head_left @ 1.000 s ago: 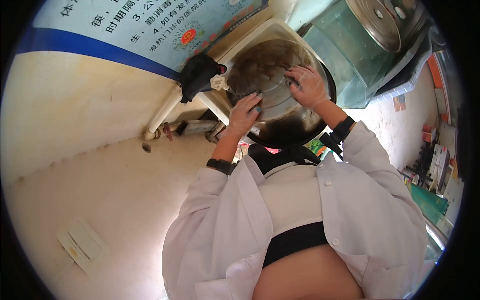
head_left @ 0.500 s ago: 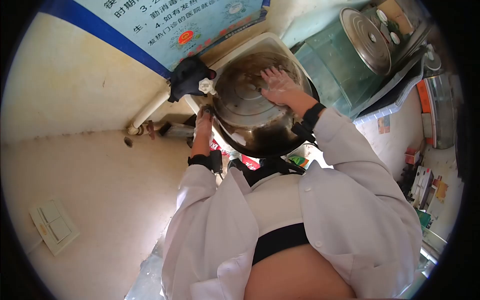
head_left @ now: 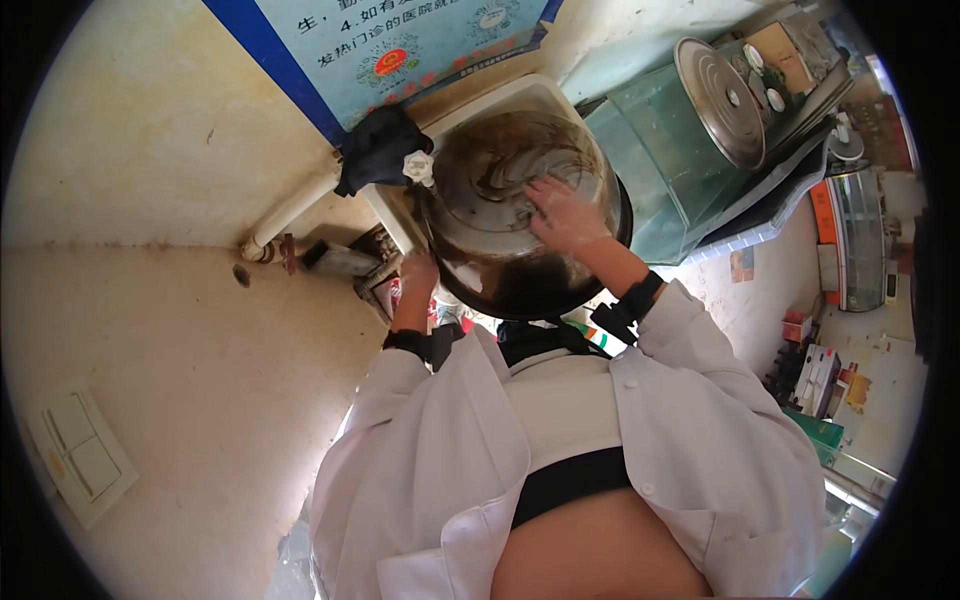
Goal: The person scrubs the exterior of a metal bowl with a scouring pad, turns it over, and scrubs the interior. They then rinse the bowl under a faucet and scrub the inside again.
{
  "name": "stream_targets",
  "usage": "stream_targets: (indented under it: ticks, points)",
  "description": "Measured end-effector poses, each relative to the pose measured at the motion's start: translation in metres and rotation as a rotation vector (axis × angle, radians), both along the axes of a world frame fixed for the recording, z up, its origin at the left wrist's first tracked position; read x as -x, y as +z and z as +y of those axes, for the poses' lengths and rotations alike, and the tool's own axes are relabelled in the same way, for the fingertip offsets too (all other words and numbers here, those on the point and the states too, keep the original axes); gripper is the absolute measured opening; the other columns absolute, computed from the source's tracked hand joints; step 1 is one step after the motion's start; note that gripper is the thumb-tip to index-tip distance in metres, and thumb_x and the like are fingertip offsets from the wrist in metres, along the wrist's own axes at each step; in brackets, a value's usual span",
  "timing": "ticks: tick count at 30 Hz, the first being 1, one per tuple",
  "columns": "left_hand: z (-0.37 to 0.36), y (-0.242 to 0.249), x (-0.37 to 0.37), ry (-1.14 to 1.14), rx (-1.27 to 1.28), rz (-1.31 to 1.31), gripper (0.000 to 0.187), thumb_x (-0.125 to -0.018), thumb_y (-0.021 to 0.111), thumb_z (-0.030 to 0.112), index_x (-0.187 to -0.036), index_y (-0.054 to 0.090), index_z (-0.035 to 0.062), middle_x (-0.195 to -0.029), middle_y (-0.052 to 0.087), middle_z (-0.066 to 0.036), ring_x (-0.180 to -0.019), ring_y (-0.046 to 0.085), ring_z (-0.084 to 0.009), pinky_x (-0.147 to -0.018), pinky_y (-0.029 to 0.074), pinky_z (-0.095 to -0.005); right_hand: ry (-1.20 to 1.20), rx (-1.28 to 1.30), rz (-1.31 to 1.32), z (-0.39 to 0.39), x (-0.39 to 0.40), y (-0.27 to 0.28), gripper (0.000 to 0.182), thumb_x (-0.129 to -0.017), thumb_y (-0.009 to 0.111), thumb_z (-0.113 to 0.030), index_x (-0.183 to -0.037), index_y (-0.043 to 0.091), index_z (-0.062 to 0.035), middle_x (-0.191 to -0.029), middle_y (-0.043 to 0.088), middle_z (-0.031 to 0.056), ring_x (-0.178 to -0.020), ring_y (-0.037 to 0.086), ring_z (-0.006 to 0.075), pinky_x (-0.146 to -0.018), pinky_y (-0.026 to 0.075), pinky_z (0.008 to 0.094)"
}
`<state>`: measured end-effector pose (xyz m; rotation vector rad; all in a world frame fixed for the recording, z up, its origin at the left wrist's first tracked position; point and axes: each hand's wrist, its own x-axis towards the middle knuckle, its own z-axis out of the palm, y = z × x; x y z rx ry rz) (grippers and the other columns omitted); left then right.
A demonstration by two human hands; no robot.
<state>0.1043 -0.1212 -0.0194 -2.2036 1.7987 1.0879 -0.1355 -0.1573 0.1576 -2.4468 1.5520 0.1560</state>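
In the head view, a large round metal vessel sits over the pale sink, its ringed face turned up toward the camera and its dark lower side toward the person. The right hand rests on that face, fingers extended and only slightly parted, fingertips against the metal. Half a second ago it lay farther up the face with its fingers fanned wider; now it is lower, nearer the side by the person. Brown smears on the face, blotchier a second ago, now run in curved streaks just above the fingers.

The left hand is at the vessel's lower left edge. A second ago it was on the ringed face; half a second ago it had moved off to the edge by the sink, and now it sits lower along that side. Its fingertips are hard to make out, so I cannot tell whether it pinches the rim or only rests there.

The white tap handle stands just beside the vessel, with a black cloth-like bundle next to it. To the right are a glass tank and a round metal lid.
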Motion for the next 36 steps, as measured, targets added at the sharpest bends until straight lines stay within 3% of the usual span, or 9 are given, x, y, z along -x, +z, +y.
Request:
stream_targets:
  ticks: [4,7,9,16,20,26,31,35,36]
  points:
    - [0.027,-0.004,-0.002,-0.277,-0.005,0.048,0.030,-0.079,0.045,0.026,-0.086,0.052,-0.0026,-0.085,0.056,-0.021,-0.082,0.055,-0.0318,-0.072,0.045,-0.0380,-0.136,0.221,0.007,0.004,0.019,0.000,0.044,-0.073,0.047,-0.027,-0.113,0.046,-0.0081,-0.118,0.045,0.0078,-0.115,0.036,0.0226,-0.097,0.024,0.0386]
    - [0.036,-0.022,-0.001,0.039,-0.483,0.401,0.027,-0.081,0.045,0.023,-0.085,0.052,-0.0022,-0.077,0.058,-0.018,-0.069,0.058,-0.0281,-0.063,0.048,-0.0329,-0.160,0.255,0.037,0.001,0.023,0.000,0.043,-0.073,0.048,-0.027,-0.112,0.047,-0.0087,-0.118,0.046,0.0078,-0.114,0.036,0.0227,-0.096,0.024,0.0386]
    - [0.045,-0.011,0.000,0.671,-0.696,0.881,0.023,-0.082,0.043,0.020,-0.084,0.053,-0.0007,-0.070,0.058,-0.014,-0.057,0.057,-0.0244,-0.054,0.048,-0.0306,-0.149,0.251,0.018,-0.002,0.025,0.000,0.043,-0.073,0.048,-0.027,-0.112,0.048,-0.0089,-0.118,0.046,0.0076,-0.114,0.037,0.0226,-0.096,0.024,0.0385]
    - [0.058,-0.080,0.014,0.832,-0.613,0.972,0.018,-0.078,0.044,0.013,-0.084,0.055,0.0000,-0.080,0.057,-0.014,-0.055,0.055,-0.0202,-0.046,0.044,-0.0309,-0.129,0.248,-0.176,-0.013,0.032,-0.006,0.036,-0.071,0.050,-0.021,-0.105,0.053,-0.0101,-0.110,0.052,0.0068,-0.109,0.042,0.0223,-0.095,0.026,0.0373]
    - [0.056,-0.060,0.027,0.629,-0.479,0.547,0.011,-0.076,0.047,0.012,-0.079,0.054,0.0038,-0.075,0.052,-0.012,-0.056,0.052,-0.0183,-0.046,0.044,-0.0288,-0.098,0.227,-0.279,-0.021,0.035,-0.001,0.032,-0.071,0.051,-0.018,-0.102,0.056,-0.0109,-0.105,0.055,0.0074,-0.105,0.045,0.0232,-0.093,0.028,0.0371]
    - [0.077,-0.054,0.041,0.954,-0.571,0.795,0.010,-0.077,0.046,0.012,-0.075,0.052,0.0048,-0.070,0.051,-0.009,-0.056,0.051,-0.0169,-0.044,0.043,-0.0282,-0.100,0.183,-0.396,-0.040,0.048,-0.002,0.034,-0.069,0.049,-0.006,-0.101,0.058,-0.0122,-0.105,0.055,0.0087,-0.102,0.048,0.0224,-0.088,0.035,0.0316]
    - [0.096,0.033,0.057,0.772,-0.705,1.165,0.019,-0.084,0.036,0.019,-0.080,0.050,0.0053,-0.066,0.051,-0.007,-0.051,0.047,-0.0152,-0.043,0.038,-0.0281,-0.332,-0.334,-0.934,-0.082,0.090,-0.052,0.034,-0.083,0.044,-0.019,-0.114,0.048,-0.0059,-0.110,0.052,0.0084,-0.103,0.047,0.0200,-0.090,0.033,0.0314]
    - [0.095,0.038,0.053,0.617,-0.883,1.096,0.037,-0.087,0.030,0.028,-0.085,0.052,-0.0015,-0.067,0.056,-0.011,-0.054,0.051,-0.0190,-0.047,0.043,-0.0304,-0.224,-0.480,-1.282,-0.081,0.073,-0.005,0.047,-0.086,0.034,-0.036,-0.120,0.040,-0.0027,-0.117,0.047,0.0096,-0.108,0.043,0.0230,-0.091,0.031,0.0331]
    - [0.090,0.044,0.046,0.610,-0.882,1.097,0.037,-0.087,0.030,0.028,-0.085,0.052,-0.0015,-0.067,0.056,-0.011,-0.054,0.051,-0.0190,-0.047,0.043,-0.0304,-0.410,-0.687,-1.468,-0.078,0.065,0.007,0.052,-0.086,0.030,-0.041,-0.121,0.038,-0.0042,-0.119,0.045,0.0097,-0.110,0.042,0.0236,-0.092,0.030,0.0342]
